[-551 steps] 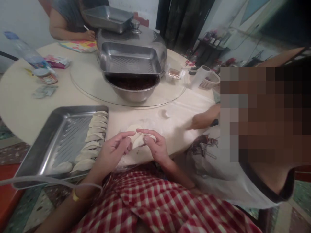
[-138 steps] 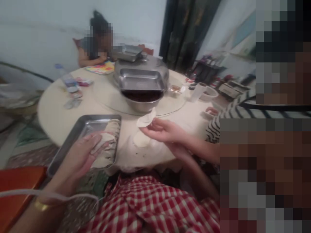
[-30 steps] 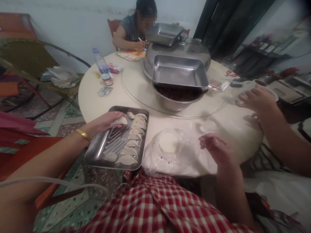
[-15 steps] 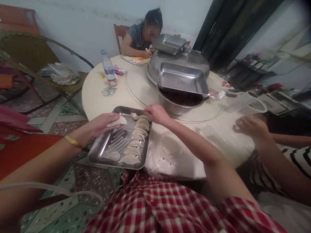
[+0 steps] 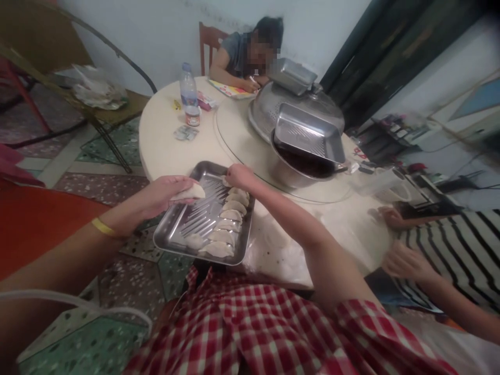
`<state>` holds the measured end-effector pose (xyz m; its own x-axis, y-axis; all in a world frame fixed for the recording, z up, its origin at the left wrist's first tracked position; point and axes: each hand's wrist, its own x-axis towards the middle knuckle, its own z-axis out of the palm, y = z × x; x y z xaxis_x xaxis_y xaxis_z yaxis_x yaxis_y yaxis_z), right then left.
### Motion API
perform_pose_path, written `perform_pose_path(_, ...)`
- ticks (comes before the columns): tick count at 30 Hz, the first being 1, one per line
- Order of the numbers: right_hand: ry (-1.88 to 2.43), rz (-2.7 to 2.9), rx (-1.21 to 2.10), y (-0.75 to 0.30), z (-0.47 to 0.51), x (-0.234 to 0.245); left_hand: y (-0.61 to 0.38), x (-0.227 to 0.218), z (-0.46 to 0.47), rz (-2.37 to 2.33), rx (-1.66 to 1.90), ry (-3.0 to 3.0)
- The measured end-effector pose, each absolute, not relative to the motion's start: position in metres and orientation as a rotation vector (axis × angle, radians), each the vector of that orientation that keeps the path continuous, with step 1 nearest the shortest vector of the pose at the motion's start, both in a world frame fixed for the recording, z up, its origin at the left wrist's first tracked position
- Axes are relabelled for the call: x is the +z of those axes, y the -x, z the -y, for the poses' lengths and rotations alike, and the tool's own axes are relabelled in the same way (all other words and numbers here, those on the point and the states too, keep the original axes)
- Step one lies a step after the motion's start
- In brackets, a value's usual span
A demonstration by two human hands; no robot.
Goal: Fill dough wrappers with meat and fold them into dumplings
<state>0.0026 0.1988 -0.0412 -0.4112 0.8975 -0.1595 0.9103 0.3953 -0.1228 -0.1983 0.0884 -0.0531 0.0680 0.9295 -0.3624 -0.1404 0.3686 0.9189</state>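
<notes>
My left hand point(image 5: 176, 189) pinches a pale, half-moon dumpling point(image 5: 194, 192) above the left side of a metal tray point(image 5: 166, 237). Over the tray's far right corner, the fingers of my right hand point(image 5: 241, 177) are closed on another dumpling point(image 5: 225, 181), of which only a small part shows. Several folded dumplings point(image 5: 231, 214) lie in a row along the tray's right side, below my right hand. One more dumpling point(image 5: 194, 240) rests beside the row near the tray's front edge. The tray sits at the table's near edge, partly overhanging it.
On the round table point(image 5: 160, 130) stand a water bottle point(image 5: 188, 88), a small jar point(image 5: 192, 115) and a large steel bowl point(image 5: 292, 172) with a tray point(image 5: 307, 130) resting on it. A person writes at the far side point(image 5: 234, 62). Another person's hands point(image 5: 406, 263) are at the right.
The view has shifted, moving the table contents rightward. My right hand has moved to the dumpling at the row's far end. My left hand still holds its dumpling. The neighbour's hand has drawn back from the table.
</notes>
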Motion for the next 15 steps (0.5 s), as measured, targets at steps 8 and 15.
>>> perform_pose_path(8,-1.525,-2.733,-0.305,0.002,-0.177,-0.034,0.196,-0.050,-0.086,-1.232,0.994,-0.844)
perform_pose_path(15,-1.595,-2.759,-0.408,-0.002,-0.192,-0.033,0.187,-0.049,-0.095,-1.212,0.940,-0.877)
